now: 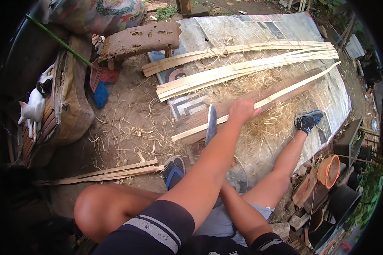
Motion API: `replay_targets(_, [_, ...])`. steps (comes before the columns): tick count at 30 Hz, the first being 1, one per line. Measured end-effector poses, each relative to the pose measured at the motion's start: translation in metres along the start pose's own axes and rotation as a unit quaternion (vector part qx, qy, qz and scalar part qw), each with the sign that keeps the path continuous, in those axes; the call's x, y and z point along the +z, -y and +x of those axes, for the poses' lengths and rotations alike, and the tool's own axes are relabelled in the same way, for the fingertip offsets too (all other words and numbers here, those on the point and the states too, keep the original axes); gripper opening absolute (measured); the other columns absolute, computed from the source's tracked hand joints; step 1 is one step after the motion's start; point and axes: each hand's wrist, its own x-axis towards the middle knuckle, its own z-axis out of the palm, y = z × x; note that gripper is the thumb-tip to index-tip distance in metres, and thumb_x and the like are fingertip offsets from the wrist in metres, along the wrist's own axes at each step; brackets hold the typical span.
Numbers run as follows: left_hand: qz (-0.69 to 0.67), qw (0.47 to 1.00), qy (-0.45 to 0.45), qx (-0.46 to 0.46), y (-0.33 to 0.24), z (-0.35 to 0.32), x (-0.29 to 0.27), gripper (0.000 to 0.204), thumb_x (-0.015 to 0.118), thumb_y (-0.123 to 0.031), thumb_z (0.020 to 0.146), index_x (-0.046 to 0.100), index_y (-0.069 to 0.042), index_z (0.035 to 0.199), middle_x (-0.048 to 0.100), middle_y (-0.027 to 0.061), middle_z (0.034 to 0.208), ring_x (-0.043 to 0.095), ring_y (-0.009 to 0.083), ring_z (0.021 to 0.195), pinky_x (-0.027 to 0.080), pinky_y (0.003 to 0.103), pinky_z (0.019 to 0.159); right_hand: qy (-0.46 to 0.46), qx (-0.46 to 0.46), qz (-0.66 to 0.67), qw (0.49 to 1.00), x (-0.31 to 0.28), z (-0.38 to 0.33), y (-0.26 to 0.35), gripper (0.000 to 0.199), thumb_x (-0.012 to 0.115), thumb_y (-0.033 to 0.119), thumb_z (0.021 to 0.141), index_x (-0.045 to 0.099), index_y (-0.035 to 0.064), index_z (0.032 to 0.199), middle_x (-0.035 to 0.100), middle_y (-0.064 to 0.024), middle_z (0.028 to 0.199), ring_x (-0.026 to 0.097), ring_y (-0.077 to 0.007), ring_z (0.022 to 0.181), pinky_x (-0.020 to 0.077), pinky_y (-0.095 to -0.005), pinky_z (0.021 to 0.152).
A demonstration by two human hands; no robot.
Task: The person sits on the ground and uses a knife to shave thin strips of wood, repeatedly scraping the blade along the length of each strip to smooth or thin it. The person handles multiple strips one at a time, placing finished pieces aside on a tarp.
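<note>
My left hand (243, 111) is closed round a long pale strip of split wood or bamboo (291, 88), which lies slantwise along a brown wooden plank (191, 119). The strip's near end reaches left past a knife blade (211, 121), which stands across it. My right forearm passes beneath my left one, so most of my right hand (233, 163) is hidden; only a bit of a finger shows. The blade comes out from behind my left forearm, on the right hand's side, and its handle is out of sight.
Two bundles of pale strips (238, 70) rest on a printed sheet (332, 102) among curly shavings (268, 127). More strips (115, 172) lie by my left knee. A low bench (140, 40), a broom (100, 91), a cat (34, 108) and an orange basket (329, 171) stand around.
</note>
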Motion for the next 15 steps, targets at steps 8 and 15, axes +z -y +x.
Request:
replay_targets(8, [0.027, 0.999, -0.021, 0.012, 0.001, 0.005, 0.004, 0.047, 0.06, -0.054, 0.099, 0.076, -0.01, 0.107, 0.076, 0.0134, 0.102, 0.072, 0.0325, 0.101, 0.058, 0.045, 0.087, 0.038, 0.053, -0.002, 0.998, -0.014, -0.003, 0.011, 0.044, 0.06, 0.022, 0.106, 0.05, 0.0012, 0.143, 0.054, -0.0122, 0.135, 0.051, -0.0239, 0.126, 0.0436, -0.039, 0.106])
replay_targets(15, [0.022, 1.0, -0.023, 0.001, -0.005, 0.004, -0.001, 0.046, 0.06, -0.053, 0.099, 0.075, -0.01, 0.108, 0.076, 0.0138, 0.103, 0.072, 0.0346, 0.099, 0.058, 0.046, 0.085, 0.012, 0.024, 0.025, 0.999, 0.0, 0.002, 0.049, 0.046, 0.062, 0.033, 0.104, 0.056, -0.0013, 0.134, 0.057, -0.0136, 0.124, 0.055, -0.0229, 0.117, 0.047, -0.0399, 0.099])
